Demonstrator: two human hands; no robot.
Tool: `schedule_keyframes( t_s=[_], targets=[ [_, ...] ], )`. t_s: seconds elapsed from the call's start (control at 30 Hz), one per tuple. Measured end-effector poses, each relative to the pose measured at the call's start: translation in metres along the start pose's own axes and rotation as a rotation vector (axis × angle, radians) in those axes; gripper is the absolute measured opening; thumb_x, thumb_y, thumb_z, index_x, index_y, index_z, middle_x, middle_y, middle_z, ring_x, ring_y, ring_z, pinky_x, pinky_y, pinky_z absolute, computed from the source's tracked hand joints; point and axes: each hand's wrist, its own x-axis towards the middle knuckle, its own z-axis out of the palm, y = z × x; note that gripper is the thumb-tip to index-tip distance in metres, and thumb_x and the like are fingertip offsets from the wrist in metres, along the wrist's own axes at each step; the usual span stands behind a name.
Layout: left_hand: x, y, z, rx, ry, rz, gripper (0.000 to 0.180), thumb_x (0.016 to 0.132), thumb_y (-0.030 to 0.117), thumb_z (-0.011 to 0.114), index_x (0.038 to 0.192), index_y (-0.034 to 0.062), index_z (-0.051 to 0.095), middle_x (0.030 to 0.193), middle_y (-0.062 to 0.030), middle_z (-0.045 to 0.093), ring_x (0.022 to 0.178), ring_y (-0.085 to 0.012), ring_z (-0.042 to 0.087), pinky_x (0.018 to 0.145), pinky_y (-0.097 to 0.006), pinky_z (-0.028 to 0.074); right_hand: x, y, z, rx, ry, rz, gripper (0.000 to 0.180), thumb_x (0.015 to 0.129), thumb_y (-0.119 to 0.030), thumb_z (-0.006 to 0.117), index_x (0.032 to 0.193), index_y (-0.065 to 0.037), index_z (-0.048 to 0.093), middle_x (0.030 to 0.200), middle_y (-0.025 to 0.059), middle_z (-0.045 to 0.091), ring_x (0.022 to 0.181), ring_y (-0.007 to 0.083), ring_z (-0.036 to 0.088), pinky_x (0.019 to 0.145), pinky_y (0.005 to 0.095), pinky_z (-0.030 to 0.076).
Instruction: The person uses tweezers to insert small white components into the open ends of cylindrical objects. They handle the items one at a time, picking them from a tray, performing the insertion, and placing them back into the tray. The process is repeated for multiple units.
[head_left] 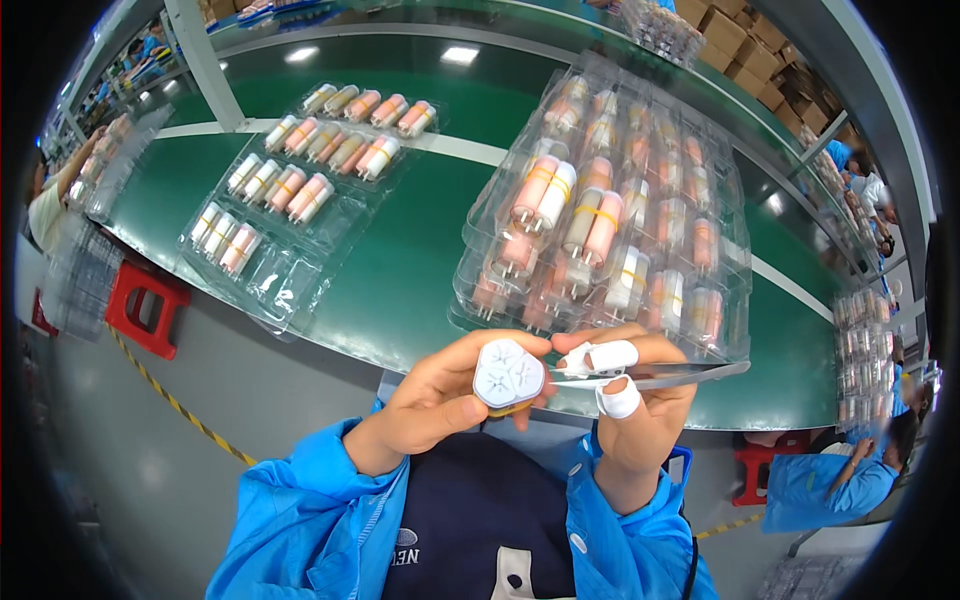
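Nearby, stacked clear trays (610, 215) crowd just beyond both hands (560, 385).

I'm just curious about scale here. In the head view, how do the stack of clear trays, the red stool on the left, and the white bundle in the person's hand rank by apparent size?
Largest to smallest, as they look:
1. Stack of clear trays
2. Red stool
3. White bundle, held in the left hand

The bundle is nearest the camera, so it is truly smaller than it appears.

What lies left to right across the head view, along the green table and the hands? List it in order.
Red stool → flat clear tray of capsules → left hand → white bundle of capsules → right hand → tweezers
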Motion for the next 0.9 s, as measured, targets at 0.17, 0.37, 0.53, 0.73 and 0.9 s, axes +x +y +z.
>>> schedule_keyframes(
  t_s=[0.17,0.37,0.53,0.73,0.9],
  targets=[
    [0.011,0.003,0.001,-0.171,-0.033,-0.030,0.069,0.089,0.038,0.061,0.131,-0.0113,0.037,0.103,-0.0268,0.059,0.087,-0.0290,0.062,0.066,-0.038,0.051,0.005,-0.002,0.000,0.037,0.000,-0.034,0.018,0.080,-0.001,0.065,0.097,0.005,0.063,0.098,0.0230,0.065,0.100,0.0351,0.063,0.086,0.0437,0.051],
    [0.023,0.007,-0.005,-0.269,-0.095,-0.099,0.074,0.085,0.044,0.062,0.128,-0.0126,0.040,0.097,-0.0272,0.059,0.082,-0.0284,0.062,0.066,-0.035,0.051,0.012,-0.001,-0.003,0.014,0.010,-0.096,0.019,0.080,-0.005,0.069,0.096,0.005,0.064,0.099,0.0230,0.065,0.099,0.0349,0.064,0.084,0.0428,0.051],
    [0.027,0.016,0.002,0.054,-0.055,-0.097,0.068,0.088,0.037,0.060,0.136,-0.0061,0.039,0.119,-0.0151,0.054,0.109,-0.0216,0.054,0.094,-0.033,0.041,0.019,-0.004,-0.005,-0.046,0.018,-0.118,0.020,0.078,-0.005,0.071,0.094,0.004,0.066,0.097,0.0223,0.066,0.098,0.0328,0.064,0.083,0.0403,0.052],
    [0.033,0.007,-0.004,0.220,-0.088,-0.006,0.061,0.089,0.030,0.060,0.135,-0.0053,0.041,0.125,-0.0141,0.049,0.119,-0.0221,0.047,0.100,-0.035,0.036,0.023,-0.002,-0.007,-0.073,0.025,-0.103,0.021,0.076,-0.004,0.072,0.094,0.005,0.067,0.096,0.0218,0.066,0.094,0.0310,0.065,0.081,0.0401,0.052],
    [0.038,0.001,-0.007,0.351,-0.077,0.053,0.057,0.090,0.030,0.059,0.133,-0.0047,0.043,0.124,-0.0153,0.050,0.116,-0.0226,0.049,0.097,-0.034,0.037,0.024,0.001,-0.011,-0.141,0.019,-0.123,0.020,0.075,-0.003,0.073,0.094,0.004,0.067,0.094,0.0205,0.067,0.094,0.0311,0.066,0.081,0.0393,0.052]
  ],
)
